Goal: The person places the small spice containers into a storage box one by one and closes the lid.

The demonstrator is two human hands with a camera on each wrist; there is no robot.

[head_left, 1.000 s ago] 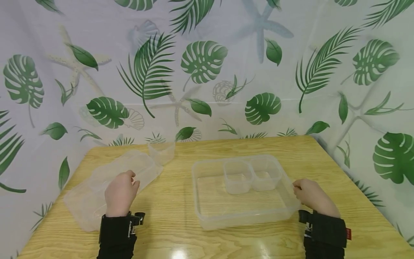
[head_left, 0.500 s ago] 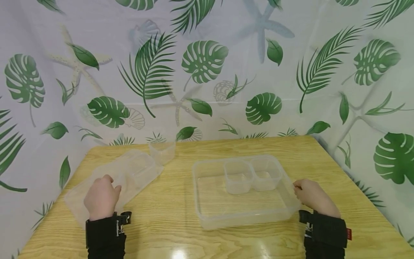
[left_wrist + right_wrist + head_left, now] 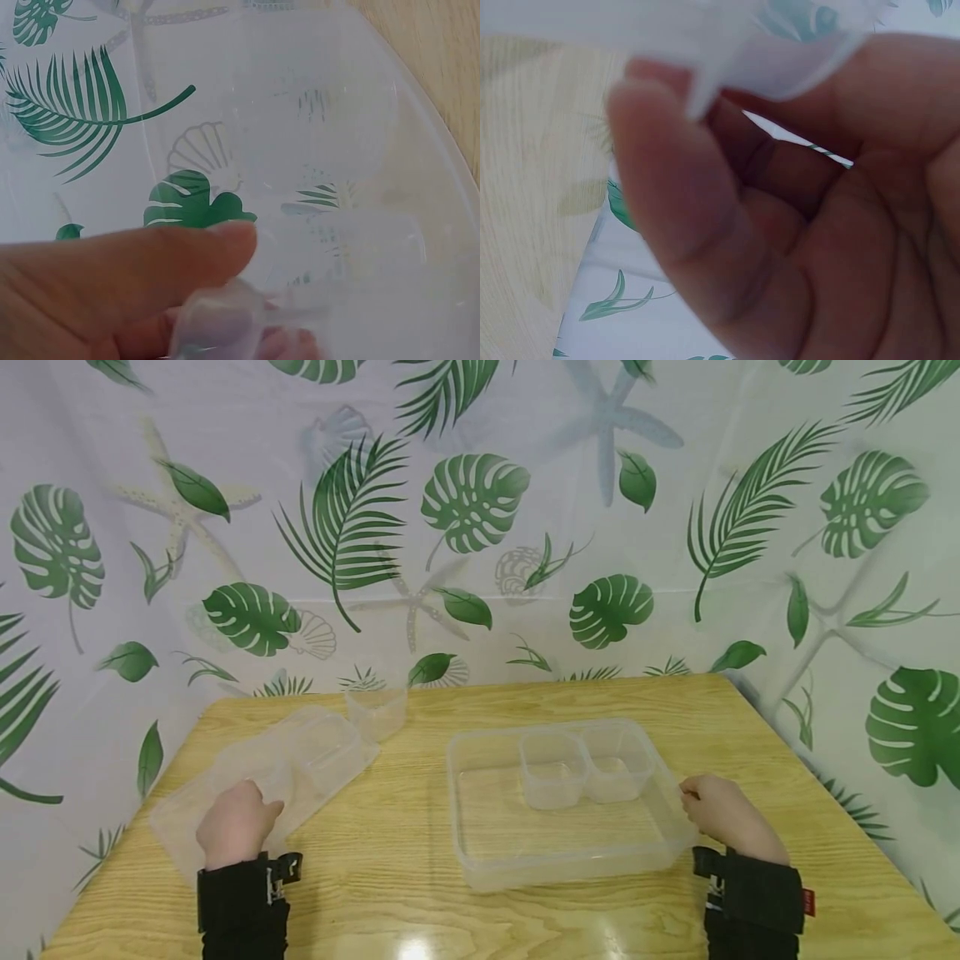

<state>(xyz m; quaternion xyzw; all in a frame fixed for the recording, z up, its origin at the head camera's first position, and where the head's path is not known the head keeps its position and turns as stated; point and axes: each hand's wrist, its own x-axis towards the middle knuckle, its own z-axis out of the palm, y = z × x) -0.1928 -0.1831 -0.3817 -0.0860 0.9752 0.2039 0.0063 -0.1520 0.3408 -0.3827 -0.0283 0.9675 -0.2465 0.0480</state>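
I am pinching the near edge of the clear lid (image 3: 262, 777) in my left hand (image 3: 236, 825), thumb on top, while my right hand (image 3: 723, 817) is curling round the right rim of the container (image 3: 480, 860), steadying it on the table (image 3: 420, 910).

Both hands are bare, left hand (image 3: 236, 823) and right hand (image 3: 722, 816), black sleeves with black wrist straps, little red tag on the right one.
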